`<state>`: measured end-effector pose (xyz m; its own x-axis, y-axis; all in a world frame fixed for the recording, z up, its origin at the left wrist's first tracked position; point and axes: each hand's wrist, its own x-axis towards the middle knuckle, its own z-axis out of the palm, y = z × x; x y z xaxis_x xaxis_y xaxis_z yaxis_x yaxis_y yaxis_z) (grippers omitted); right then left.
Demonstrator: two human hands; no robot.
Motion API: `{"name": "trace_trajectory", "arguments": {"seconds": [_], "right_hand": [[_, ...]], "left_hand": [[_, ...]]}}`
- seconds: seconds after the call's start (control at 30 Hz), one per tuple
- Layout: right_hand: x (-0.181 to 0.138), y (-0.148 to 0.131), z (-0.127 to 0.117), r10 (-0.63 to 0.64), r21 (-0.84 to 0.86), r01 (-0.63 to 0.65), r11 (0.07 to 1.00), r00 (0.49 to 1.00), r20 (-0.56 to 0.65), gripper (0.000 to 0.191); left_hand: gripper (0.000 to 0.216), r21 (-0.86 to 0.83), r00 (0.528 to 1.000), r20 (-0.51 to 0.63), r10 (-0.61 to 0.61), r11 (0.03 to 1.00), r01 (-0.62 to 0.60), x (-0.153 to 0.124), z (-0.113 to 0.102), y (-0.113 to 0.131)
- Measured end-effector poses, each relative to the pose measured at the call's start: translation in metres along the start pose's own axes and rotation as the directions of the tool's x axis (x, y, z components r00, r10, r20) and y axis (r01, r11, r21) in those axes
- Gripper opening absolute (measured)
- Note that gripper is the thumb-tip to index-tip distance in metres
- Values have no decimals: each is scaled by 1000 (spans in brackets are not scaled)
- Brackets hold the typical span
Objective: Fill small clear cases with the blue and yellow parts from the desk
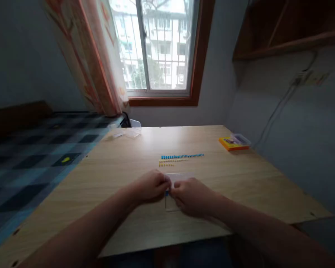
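My left hand (153, 184) and my right hand (192, 195) meet over a clear plastic tray or box (171, 206), fingertips almost touching. The fingers of both hands are bent and pinched together. Just under the fingertips shows a small blue piece (166, 193); whether it is held or lies in the tray I cannot tell. Beyond the hands, several small blue pieces (181, 156) lie lined up in a long row. Shorter rows of tiny yellowish pieces (166, 165) run in front of it. Their kind is too small to make out.
On the right of the wooden table (123, 230) sits an orange-yellow box (234, 143) with a clear case (240, 139) on it. Clear plastic containers (132, 133) stand at the far left corner. A checked bed (44, 160) adjoins the left edge; a wall with a cable (276, 108) is on the right.
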<state>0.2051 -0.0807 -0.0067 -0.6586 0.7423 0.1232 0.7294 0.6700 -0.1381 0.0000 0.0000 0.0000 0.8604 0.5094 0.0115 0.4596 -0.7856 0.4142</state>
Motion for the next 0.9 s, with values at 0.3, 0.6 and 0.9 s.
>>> {"name": "trace_trajectory", "arguments": {"seconds": [0.3,0.6,0.9], "right_hand": [[0,1,1,-31,28,32,999,999,-39,15],[-1,-3,-3,-22,6,22,1000,1000,-16,16],[-4,0,0,-53,53,58,997,995,-78,15]], "left_hand": [[30,15,1000,-8,-18,1000,18,0,-1,-1],[30,12,1000,-4,-19,1000,19,0,-2,2],[46,-71,998,-38,50,996,-53,-2,-2,-9]]}}
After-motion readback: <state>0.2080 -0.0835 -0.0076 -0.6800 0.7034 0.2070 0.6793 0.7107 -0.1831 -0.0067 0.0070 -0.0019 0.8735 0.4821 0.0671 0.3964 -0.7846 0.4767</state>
